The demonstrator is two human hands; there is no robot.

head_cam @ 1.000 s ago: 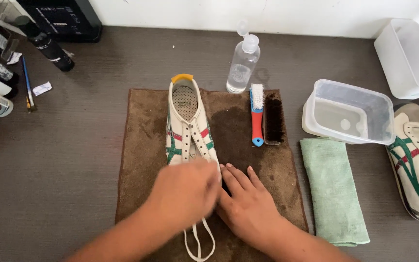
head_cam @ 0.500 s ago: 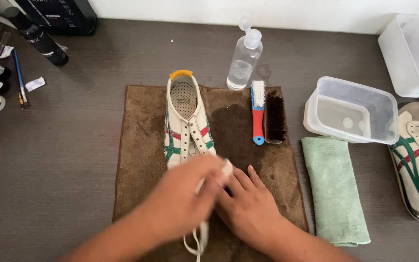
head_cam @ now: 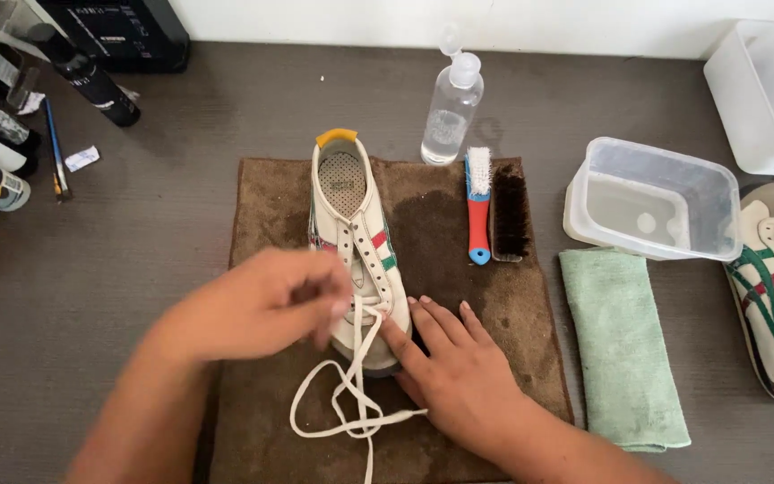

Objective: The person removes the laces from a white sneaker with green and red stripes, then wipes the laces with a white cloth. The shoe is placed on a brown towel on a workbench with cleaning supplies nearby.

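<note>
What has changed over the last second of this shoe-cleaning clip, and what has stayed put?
The left hand has moved left and up off the toe of the shoe, pulling the white lace out, so it now trails loose over the brown towel. The right hand stays braced beside the toe. The brushes, bottle, tub and green cloth are unmoved.

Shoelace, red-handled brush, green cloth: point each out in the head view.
shoelace (head_cam: 342, 408), head view, loose loop lying on the brown towel.
red-handled brush (head_cam: 477, 229), head view, middle of the red handle.
green cloth (head_cam: 615, 345), head view, centre of the folded cloth.
</note>
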